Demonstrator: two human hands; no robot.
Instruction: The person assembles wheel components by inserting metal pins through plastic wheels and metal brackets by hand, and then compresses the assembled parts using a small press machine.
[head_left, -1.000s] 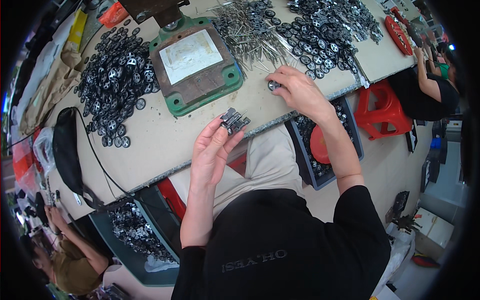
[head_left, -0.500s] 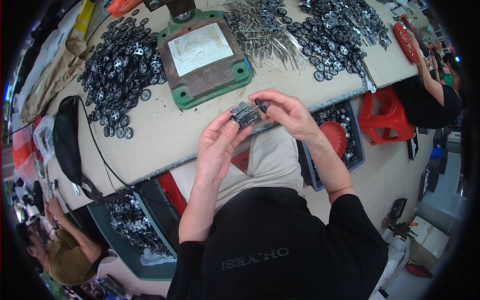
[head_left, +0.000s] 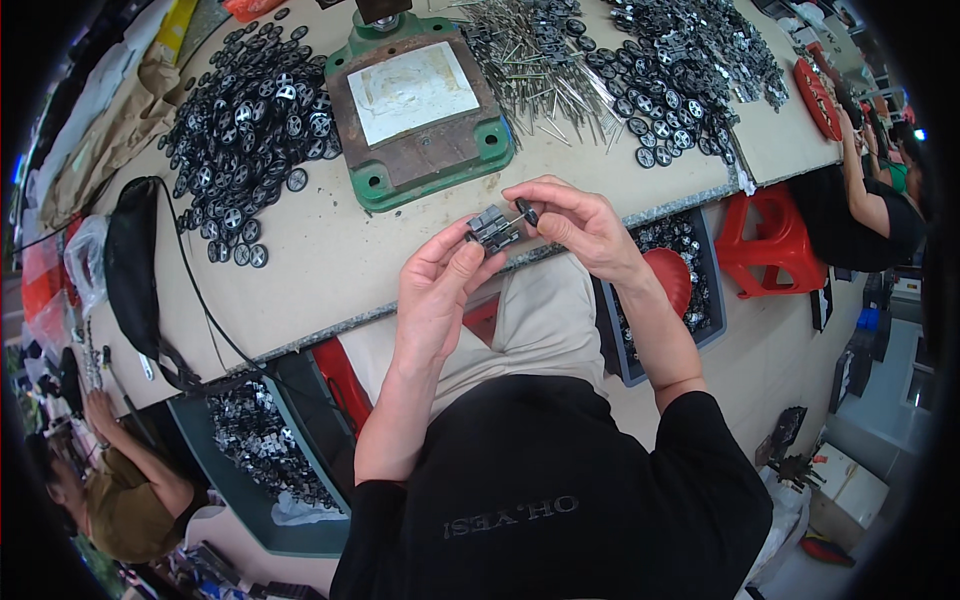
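Note:
Just over the table's near edge, my left hand (head_left: 440,280) pinches a small dark grey plastic block (head_left: 492,231) with ridged sides between thumb and fingers. Facing it from the right, my right hand (head_left: 590,232) grips a small black wheel (head_left: 526,211) between thumb and forefinger, its edge toward me. A thin metal axle (head_left: 514,222) spans the short gap between wheel and block. How deep the axle sits in the block I cannot tell. Another dark round edge shows by my left fingertips, mostly hidden.
A green press base (head_left: 425,180) with a white plate (head_left: 412,92) stands ahead. Around it lie wheel piles (head_left: 235,150), metal axles (head_left: 545,75) and grey plastic parts (head_left: 700,45). Parts bins (head_left: 340,535) flank my legs; a red stool (head_left: 770,240) is at right. Co-workers sit both sides.
The whole view has shifted slightly, with the press now a little higher and farther right. Both hands keep the same grips, and the wheel has turned slightly more edge-on.

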